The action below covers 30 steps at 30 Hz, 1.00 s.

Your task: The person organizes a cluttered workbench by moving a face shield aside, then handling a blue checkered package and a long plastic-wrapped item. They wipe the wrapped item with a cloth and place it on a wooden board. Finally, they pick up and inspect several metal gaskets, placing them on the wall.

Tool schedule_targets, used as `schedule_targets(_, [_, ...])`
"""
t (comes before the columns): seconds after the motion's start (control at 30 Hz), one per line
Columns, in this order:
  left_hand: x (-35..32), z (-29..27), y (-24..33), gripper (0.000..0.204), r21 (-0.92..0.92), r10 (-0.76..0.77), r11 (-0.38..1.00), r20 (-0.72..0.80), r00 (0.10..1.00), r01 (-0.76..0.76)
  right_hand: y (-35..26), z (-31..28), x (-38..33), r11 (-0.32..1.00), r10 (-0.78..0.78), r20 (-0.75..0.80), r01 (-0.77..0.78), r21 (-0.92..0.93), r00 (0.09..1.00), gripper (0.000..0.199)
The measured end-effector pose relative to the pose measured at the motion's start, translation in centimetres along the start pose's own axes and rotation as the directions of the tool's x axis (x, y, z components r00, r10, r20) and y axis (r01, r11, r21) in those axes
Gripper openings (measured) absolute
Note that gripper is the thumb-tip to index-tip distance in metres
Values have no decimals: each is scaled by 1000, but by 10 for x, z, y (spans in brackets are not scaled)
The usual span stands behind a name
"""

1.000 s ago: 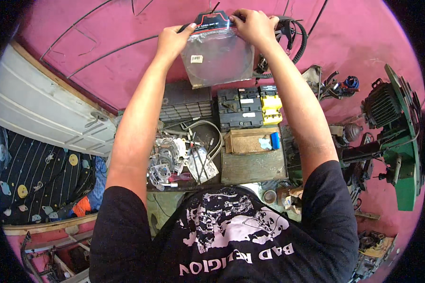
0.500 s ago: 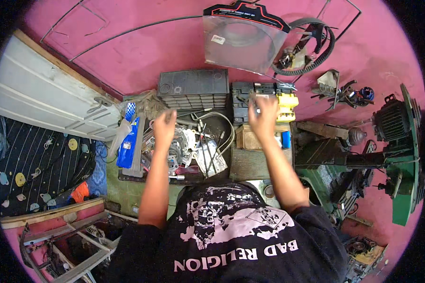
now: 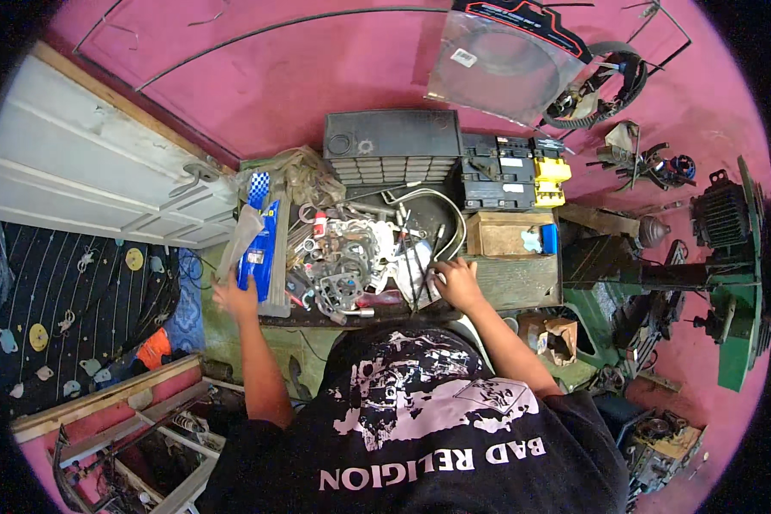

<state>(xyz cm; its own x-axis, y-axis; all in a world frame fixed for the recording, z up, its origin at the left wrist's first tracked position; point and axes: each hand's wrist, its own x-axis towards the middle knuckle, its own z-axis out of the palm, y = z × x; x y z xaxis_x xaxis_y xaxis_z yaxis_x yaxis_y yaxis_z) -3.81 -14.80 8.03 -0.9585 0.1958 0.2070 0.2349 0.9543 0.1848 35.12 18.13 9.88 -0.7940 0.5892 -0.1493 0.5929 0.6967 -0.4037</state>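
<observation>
A second ago both hands were raised to the pink wall, holding the clear plastic bag (image 3: 507, 64) with its red and black header; now the bag hangs there alone, near the black coiled belt (image 3: 604, 81), and both hands have come down to the cluttered worktop (image 3: 514, 283). That suggests the hanging is finished and the person has turned to sorting through the parts below. The left hand (image 3: 236, 300) sits at the left edge of the worktop, its fingers curled against the lower end of a blue and white packet (image 3: 259, 244) that leans beside a grey strip; the grip looks loose, though motion blur makes it hard to say whether the packet is truly held or only touched. The right hand (image 3: 458, 283) rests palm down with its fingers spread partly open on the pile of metal gaskets and thin rods (image 3: 360, 257), touching them but not clearly closed on any one piece. Just beyond it lie a small cardboard box (image 3: 510, 233) and a black drawer cabinet (image 3: 391, 146).
</observation>
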Motion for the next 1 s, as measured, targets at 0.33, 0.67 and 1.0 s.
schedule_targets(0.33, [51, 40, -22, 31, -57, 336, 940, 337, 879, -338, -109, 41, 32, 982, -189, 91, 190, -1, 978, 30])
schedule_targets(0.67, [-52, -18, 64, 29, -447, 855, 507, 151, 497, -737, -138, 45, 31, 997, -77, 8, 78, -14, 997, 69])
schedule_targets(1.0, [-77, -41, 78, 22, -530, 911, 393, 115, 395, -752, -121, 48, 18, 982, -157, -175, 135, -128, 972, 27])
